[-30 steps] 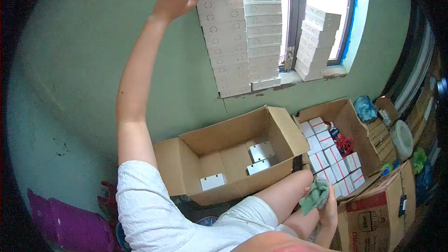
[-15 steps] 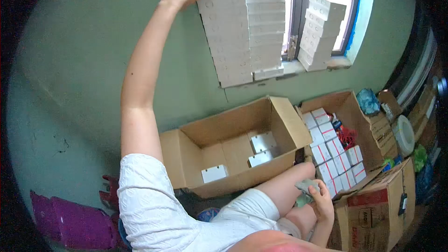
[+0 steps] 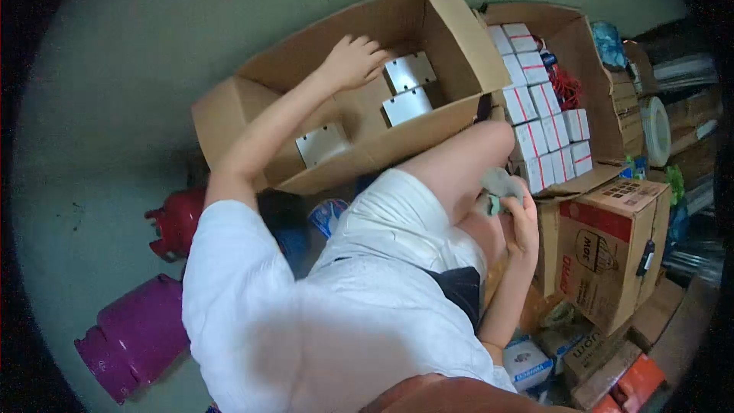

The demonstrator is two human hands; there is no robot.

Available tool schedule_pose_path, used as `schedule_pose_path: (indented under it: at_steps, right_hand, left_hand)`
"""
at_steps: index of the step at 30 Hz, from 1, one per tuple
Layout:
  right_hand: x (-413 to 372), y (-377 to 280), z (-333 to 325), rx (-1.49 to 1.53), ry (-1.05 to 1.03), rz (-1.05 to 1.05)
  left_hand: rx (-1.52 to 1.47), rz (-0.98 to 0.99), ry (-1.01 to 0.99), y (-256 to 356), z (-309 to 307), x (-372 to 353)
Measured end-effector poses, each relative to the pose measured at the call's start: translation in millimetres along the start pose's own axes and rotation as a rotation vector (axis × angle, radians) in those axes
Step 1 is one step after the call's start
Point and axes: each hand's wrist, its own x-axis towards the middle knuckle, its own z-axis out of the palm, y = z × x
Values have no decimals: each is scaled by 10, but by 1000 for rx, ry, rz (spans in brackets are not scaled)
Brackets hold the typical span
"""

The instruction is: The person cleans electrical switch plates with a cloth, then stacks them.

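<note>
My left grip (image 3: 354, 63) is palm down over the open carton (image 3: 466, 34), fingers apart and loosely bent, fairly wide, nothing visible in it. Three pale flat-faced pieces lie in that carton. Upper piece (image 3: 413, 73) is just right of this grip's fingertips; can't tell if they touch. Middle piece (image 3: 407, 107) is below and right of the grip, right next to the upper one. Lower piece (image 3: 322, 145) is below and left of the grip, well apart from those two, dark notches along its edge. My right grip (image 3: 521, 210) is narrow, closed on a bunched grey-green cloth (image 3: 501, 183), near my bare knees. Above and right of that grip, a second carton (image 3: 573, 30) holds white boxes (image 3: 544, 99) with red lines, packed close, red cords (image 3: 565, 88) beside them. Right of the same grip, a printed carton (image 3: 612, 218) with a red band. Below and left of my left grip, outside the first carton, red cylinder (image 3: 183, 218), then purple cylinder (image 3: 141, 329) lower down, tilted.
</note>
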Motion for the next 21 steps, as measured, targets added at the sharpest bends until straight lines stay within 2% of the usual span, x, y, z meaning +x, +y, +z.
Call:
schedule_pose_path:
  at_steps: [1, 2, 4, 6, 7, 8, 10, 11, 12, 14, 16, 18, 19, 21]
  right_hand:
    - [-5, -7, -7, 22, 53, 16]
    - [-11, -7, -24, 43, 104, 26]
    - [24, 101, -192, 68, 73, 9]
    - [3, 133, -243, 198, -3, -50]
    - [-8, 121, -120, 167, 146, -45]
    - [14, 127, -105, 163, 146, -22]
    - [68, 153, -82, 442, -5, 33]
    - [55, 78, 70, 398, -17, 56]
    - [82, 92, 93, 395, -14, 74]
    - [118, 122, 133, -59, 134, 190]
    - [140, 216, 122, -151, 109, 179]
    - [151, 255, 72, -155, 33, 109]
    - [160, 258, 84, -150, 34, 109]
    - [182, 245, 128, -84, 138, 105]
  left_hand:
    - [-64, -194, -109, 28, 633, -279]
    - [-306, -531, -686, -3, 1006, -335]
    - [-493, -752, -1144, 97, 926, -626]
    - [-543, -677, -1236, -117, 1706, -1136]
    - [-566, -602, -1315, -163, 1963, -1341]
    - [-576, -610, -1335, -151, 1954, -1478]
    - [-863, -689, -1103, -128, 1823, -1731]
    - [-844, -659, -1024, -226, 2640, -2123]
    - [-852, -667, -1039, -198, 2537, -2154]
    - [-849, -756, -1073, -222, 1989, -1996]
    - [-816, -755, -1128, -282, 1782, -1985]
    - [-867, -681, -1050, -289, 1604, -1975]
    - [-862, -679, -1052, -329, 1767, -2079]
    - [-908, -442, -959, -416, 2089, -2292]
